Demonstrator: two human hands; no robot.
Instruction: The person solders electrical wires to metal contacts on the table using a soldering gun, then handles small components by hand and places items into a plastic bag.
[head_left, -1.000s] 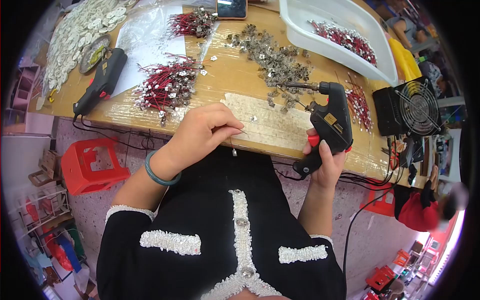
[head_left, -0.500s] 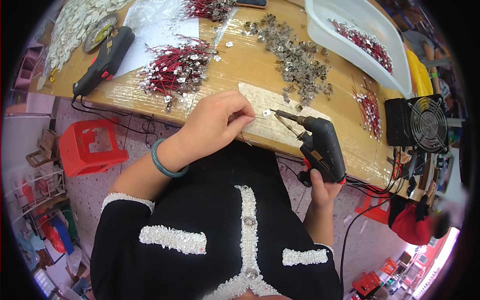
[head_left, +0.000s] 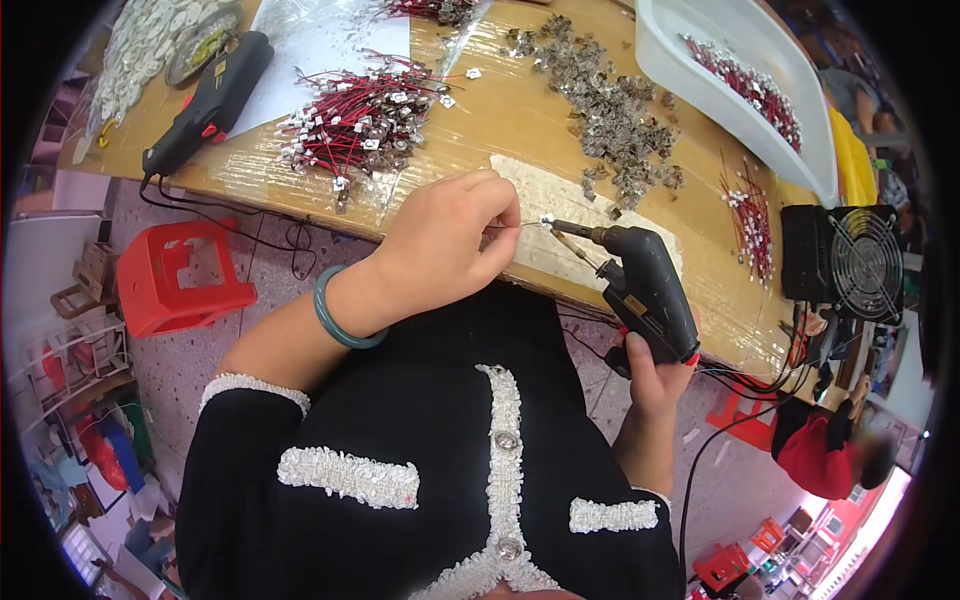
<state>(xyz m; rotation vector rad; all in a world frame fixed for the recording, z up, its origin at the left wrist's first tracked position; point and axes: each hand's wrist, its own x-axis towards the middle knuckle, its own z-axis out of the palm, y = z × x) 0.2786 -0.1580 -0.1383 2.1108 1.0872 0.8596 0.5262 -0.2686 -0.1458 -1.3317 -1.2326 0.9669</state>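
My left hand, with a green bangle at the wrist, is closed in a pinch on a thin wire. At the wire's far end is a small white piece, right at the tip of a black soldering gun. My right hand is wrapped round the gun's handle from below. Beneath both lies a pale, speckled board on the table's near edge. Just beyond the board is a heap of small metal clips. Whether the tip touches the white piece I cannot tell.
Red wires with white ends are heaped at left, near another black gun. A white bin holds more wires; a loose bunch lies by a fan. A red stool stands below. Cables hang at the edge.
The white piece and the soldering gun's tip are closer together now. My left hand has shifted slightly right with the wire. The whole view has shifted a little.
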